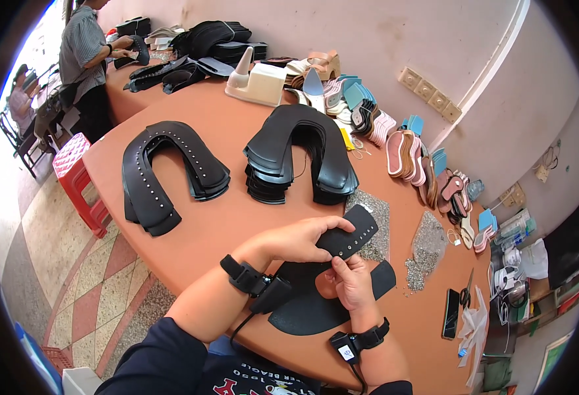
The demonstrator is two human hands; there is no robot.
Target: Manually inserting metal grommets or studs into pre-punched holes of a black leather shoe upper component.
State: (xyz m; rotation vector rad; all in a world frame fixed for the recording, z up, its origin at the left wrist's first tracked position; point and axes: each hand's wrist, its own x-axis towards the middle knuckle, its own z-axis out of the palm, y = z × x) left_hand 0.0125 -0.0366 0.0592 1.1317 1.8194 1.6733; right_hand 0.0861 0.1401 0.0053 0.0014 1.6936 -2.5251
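A curved black strip [309, 313] is held up just over the table [217, 253], in front of the body, its dotted end raised and tilted. That end is gripped by the left hand [309, 238] — half closed, thumb laid on the near face, forefinger stretched along the far side. The edge beside the row of dots [356, 241] is pinched by the right hand [354, 283], its thumb and forefinger drawn together and the other fingers curled in; whether a stud is also held there cannot be told. A black band is worn on each wrist.

Beyond the hands, a plain stack [269, 148] of black strips is set on the table, and to its left a studded stack [138, 187] is laid. Two clear bags [376, 220] of studs are placed near the strip — some loose studs [416, 273] are spilled by the farther one. At the right, a phone [450, 315] and scissors [466, 293] are laid. Soles [404, 155] are piled along the wall. At the far left, another black piece is handled by a co-worker [82, 49].
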